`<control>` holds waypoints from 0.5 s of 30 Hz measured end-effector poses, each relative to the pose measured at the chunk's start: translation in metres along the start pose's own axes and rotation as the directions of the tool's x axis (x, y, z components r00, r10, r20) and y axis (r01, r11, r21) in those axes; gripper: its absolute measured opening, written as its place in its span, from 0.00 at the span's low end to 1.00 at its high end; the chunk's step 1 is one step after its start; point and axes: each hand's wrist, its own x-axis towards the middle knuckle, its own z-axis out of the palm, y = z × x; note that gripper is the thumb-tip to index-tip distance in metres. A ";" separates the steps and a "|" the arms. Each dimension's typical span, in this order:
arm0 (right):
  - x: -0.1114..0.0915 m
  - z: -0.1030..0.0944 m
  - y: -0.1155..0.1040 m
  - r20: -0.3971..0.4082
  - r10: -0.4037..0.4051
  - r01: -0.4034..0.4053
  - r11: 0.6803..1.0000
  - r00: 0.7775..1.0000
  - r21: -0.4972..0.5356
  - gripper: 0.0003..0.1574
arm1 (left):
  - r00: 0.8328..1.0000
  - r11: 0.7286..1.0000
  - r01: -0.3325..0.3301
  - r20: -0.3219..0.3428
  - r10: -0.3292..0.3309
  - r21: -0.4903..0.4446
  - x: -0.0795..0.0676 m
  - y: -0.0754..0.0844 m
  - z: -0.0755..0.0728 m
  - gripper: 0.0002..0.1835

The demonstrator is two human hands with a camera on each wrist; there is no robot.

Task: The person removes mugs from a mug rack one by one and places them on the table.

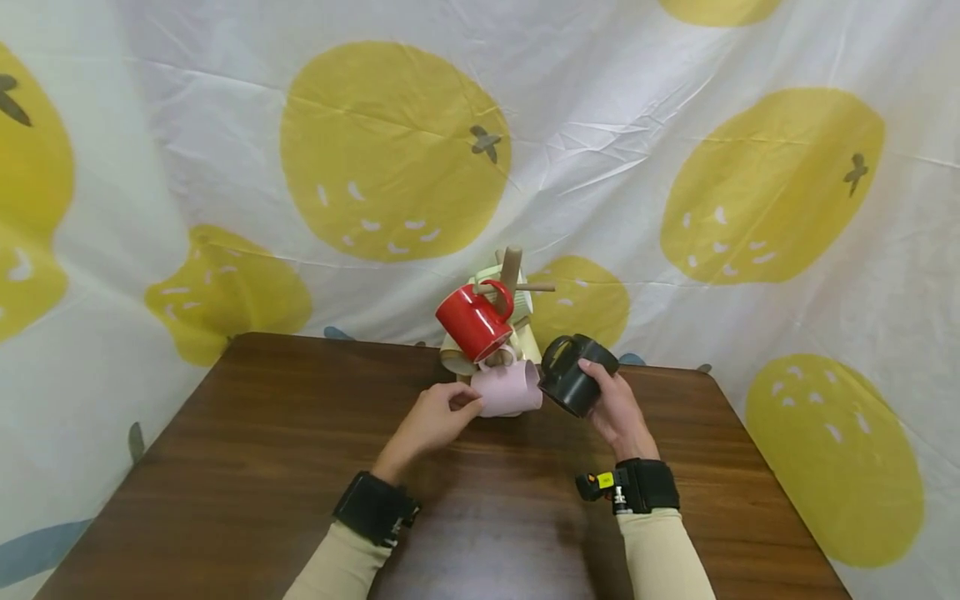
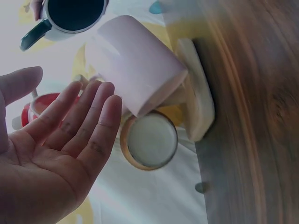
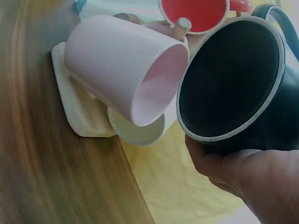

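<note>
My right hand (image 1: 617, 408) grips a black mug (image 1: 573, 385) by its body, to the right of a wooden mug rack (image 1: 510, 271). In the right wrist view the dark mouth of the black mug (image 3: 229, 79) faces the camera. A pink mug (image 1: 506, 390) hangs low on the rack, lying on its side. Beside its left end is my left hand (image 1: 442, 414); the left wrist view shows its fingers (image 2: 96, 135) extended and the thumb apart, with nothing held. Above the pink mug hangs a red mug (image 1: 474, 321), tilted.
A pale green mug (image 1: 522, 302) hangs behind the red one. A cream mug (image 2: 152, 140) with a tan rim hangs lower on the rack. The rack's wooden base (image 2: 198, 93) stands on the brown table (image 1: 300, 467), near a lemon-print cloth (image 1: 585, 167).
</note>
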 end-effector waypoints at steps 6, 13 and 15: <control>-0.008 0.001 0.008 0.012 0.014 -0.013 0.997 1.000 -0.073 0.39 | 0.999 0.998 -0.040 0.017 0.041 -0.047 0.006 0.010 0.004 0.10; -0.013 0.000 0.016 0.015 0.046 -0.043 0.984 0.999 -0.174 0.41 | 0.996 0.981 -0.029 0.080 0.045 -0.191 0.010 0.023 0.009 0.11; -0.015 0.001 0.017 0.034 0.041 -0.034 0.982 0.999 -0.187 0.42 | 0.995 0.972 -0.023 0.092 0.045 -0.232 0.011 0.025 0.011 0.12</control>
